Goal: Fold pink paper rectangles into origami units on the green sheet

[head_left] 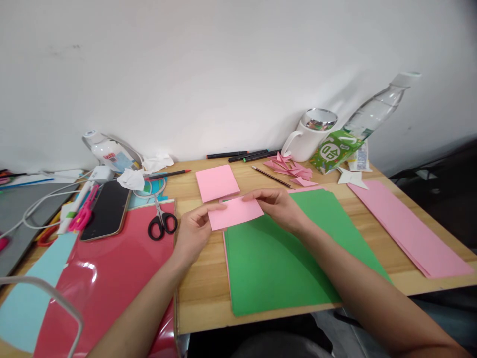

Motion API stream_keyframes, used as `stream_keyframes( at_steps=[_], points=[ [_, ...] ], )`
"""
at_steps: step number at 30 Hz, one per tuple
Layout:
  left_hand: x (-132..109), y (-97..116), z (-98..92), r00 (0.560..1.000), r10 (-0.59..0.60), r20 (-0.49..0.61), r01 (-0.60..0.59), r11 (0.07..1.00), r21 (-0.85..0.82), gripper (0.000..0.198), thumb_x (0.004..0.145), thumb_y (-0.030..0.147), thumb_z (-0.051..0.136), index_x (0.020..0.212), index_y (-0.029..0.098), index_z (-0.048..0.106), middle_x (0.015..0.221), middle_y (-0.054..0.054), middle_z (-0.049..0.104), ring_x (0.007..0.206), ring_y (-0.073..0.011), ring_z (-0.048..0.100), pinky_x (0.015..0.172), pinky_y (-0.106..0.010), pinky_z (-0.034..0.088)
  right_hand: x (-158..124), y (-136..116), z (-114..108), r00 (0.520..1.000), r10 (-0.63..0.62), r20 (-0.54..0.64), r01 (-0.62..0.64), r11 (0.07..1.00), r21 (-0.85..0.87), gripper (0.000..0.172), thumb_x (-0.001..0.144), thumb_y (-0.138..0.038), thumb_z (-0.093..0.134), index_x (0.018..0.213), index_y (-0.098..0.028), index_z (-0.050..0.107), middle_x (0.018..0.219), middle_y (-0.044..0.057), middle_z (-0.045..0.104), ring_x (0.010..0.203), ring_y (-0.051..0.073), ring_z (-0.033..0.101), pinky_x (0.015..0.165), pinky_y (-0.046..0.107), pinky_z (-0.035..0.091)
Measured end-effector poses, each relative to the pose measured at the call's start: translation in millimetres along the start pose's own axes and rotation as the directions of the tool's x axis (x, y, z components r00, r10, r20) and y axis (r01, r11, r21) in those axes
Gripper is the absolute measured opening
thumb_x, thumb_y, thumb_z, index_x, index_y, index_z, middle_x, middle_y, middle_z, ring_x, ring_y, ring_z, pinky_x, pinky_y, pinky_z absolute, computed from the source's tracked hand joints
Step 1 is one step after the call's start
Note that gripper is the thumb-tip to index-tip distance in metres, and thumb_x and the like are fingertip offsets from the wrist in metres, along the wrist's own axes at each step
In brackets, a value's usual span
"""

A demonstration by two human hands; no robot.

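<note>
A small pink paper rectangle (235, 214) is held up between my two hands, over the far left corner of the green sheets. My left hand (194, 231) pinches its left end, thumb on top. At the upper right edge, my right hand (278, 206) grips it between thumb and fingers. Just behind it lies a stack of square pink paper (217, 182) on the wooden table (203, 288). Under my right forearm spreads the large green paper (283, 268), with a pink edge showing beneath.
Left are black-handled scissors (161, 221), a phone (106, 211), pink scissors (84, 211) and a red folder (112, 268). Along the wall stand a white mug (308, 136), a green carton (333, 150) and a leaning bottle (380, 112). Folded pink pieces (286, 166) and pink strips (408, 226) lie right.
</note>
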State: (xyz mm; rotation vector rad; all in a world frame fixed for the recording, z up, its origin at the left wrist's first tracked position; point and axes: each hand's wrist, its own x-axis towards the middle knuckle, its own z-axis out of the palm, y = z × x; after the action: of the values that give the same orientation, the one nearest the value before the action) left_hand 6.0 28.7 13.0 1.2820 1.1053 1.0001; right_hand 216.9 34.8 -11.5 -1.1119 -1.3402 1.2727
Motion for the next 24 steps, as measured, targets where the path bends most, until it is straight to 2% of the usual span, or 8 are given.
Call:
stream_keyframes(
  at_steps=[3,9,13,16,20,24],
  points=[
    [0.9,-3.5,-1.2,0.999,0.026,0.018,-0.027,0.999,0.031,0.022,0.06,0.028,0.076,0.079,0.019,0.075,0.089,-0.006,0.074,0.082,-0.0224,0.068,0.071,-0.031,0.055,-0.5,-1.0,0.0,1.0,0.0,0.012,0.0,1.0,0.013,0.018,0.072,-0.034,0.068,0.082,-0.021,0.075,0.089,0.004,0.073,0.08,0.017,0.064,0.075,0.031,0.05],
    [0.8,-7.7,-3.6,0.998,0.06,-0.022,-0.057,0.993,0.108,0.014,0.069,0.023,0.063,0.075,0.02,0.075,0.09,-0.005,0.074,0.087,-0.0217,0.067,0.078,-0.032,0.053,-0.5,-1.7,1.6,1.0,-0.004,0.018,0.003,0.999,0.041,0.014,0.071,-0.032,0.07,0.078,-0.021,0.075,0.085,0.003,0.073,0.076,0.016,0.065,0.074,0.031,0.051],
    [0.5,-3.0,-3.2,0.999,0.051,-0.021,-0.049,0.995,0.086,0.016,0.063,0.021,0.069,0.078,0.02,0.074,0.093,-0.005,0.074,0.088,-0.0218,0.066,0.078,-0.032,0.053,0.0,-2.2,3.0,0.999,-0.017,0.037,0.013,0.994,0.106,0.017,0.069,-0.034,0.073,0.081,-0.021,0.075,0.096,0.005,0.072,0.084,0.018,0.065,0.077,0.032,0.051],
    [1.3,-2.2,-3.0,0.997,0.072,-0.036,-0.069,0.994,0.088,0.02,0.062,0.021,0.072,0.082,0.018,0.073,0.097,-0.006,0.073,0.095,-0.022,0.065,0.083,-0.031,0.05,0.0,-2.5,3.1,0.999,-0.014,0.031,0.012,0.996,0.085,0.023,0.066,-0.035,0.076,0.083,-0.02,0.074,0.093,0.005,0.073,0.085,0.018,0.065,0.078,0.033,0.051],
    [1.7,-7.1,-2.7,0.999,0.01,-0.037,-0.007,0.997,0.08,0.031,0.065,0.034,0.076,0.09,0.017,0.071,0.098,-0.008,0.072,0.083,-0.0202,0.066,0.07,-0.028,0.052,-1.3,-3.2,3.5,0.999,0.039,0.032,-0.04,0.999,0.029,0.026,0.067,-0.038,0.075,0.083,-0.018,0.073,0.083,0.003,0.072,0.074,0.016,0.063,0.068,0.029,0.049],
    [1.0,-12.0,-1.1,0.997,-0.054,-0.05,0.055,0.998,0.014,0.036,0.065,0.044,0.075,0.084,0.014,0.072,0.08,-0.005,0.072,0.069,-0.0176,0.063,0.06,-0.026,0.05,-2.9,-5.1,5.9,0.991,0.117,0.063,-0.122,0.988,0.089,0.027,0.07,-0.04,0.073,0.079,-0.016,0.067,0.074,0.001,0.069,0.063,0.013,0.06,0.056,0.025,0.044]
  ],
)
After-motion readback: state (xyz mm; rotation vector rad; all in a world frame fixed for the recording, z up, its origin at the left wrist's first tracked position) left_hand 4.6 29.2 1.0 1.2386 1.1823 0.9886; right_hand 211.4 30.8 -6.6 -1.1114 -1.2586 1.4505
